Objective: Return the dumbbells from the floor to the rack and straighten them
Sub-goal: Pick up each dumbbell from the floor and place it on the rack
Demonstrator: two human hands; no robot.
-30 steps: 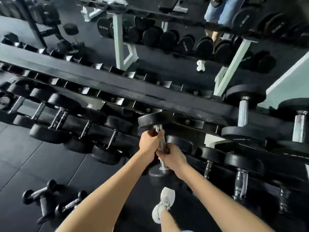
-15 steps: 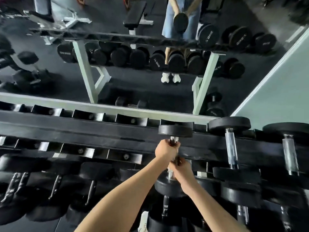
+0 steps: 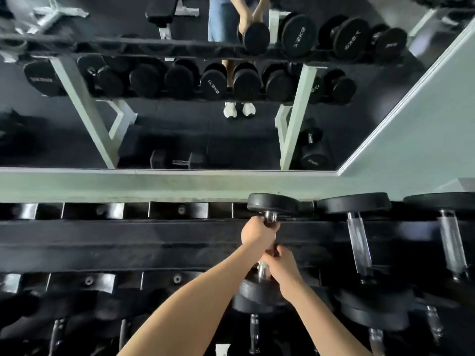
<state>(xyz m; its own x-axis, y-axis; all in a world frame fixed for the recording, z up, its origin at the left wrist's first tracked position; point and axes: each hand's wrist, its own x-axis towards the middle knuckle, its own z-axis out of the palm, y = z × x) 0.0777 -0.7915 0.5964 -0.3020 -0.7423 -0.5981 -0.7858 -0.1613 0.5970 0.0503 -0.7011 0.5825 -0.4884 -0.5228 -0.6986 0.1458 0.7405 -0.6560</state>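
Rack top tier spans your view; dumbbell lies across it, just left of a racked neighbour — seated or not, can't tell. Your left hand grips the handle by the far head, right hand wraps the near end.

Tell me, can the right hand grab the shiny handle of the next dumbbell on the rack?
Not just yet, probably. The right hand grips the held dumbbell with the left hand. The next dumbbell's handle sits bare close beside it with nothing between, so once it lets go, likely yes.
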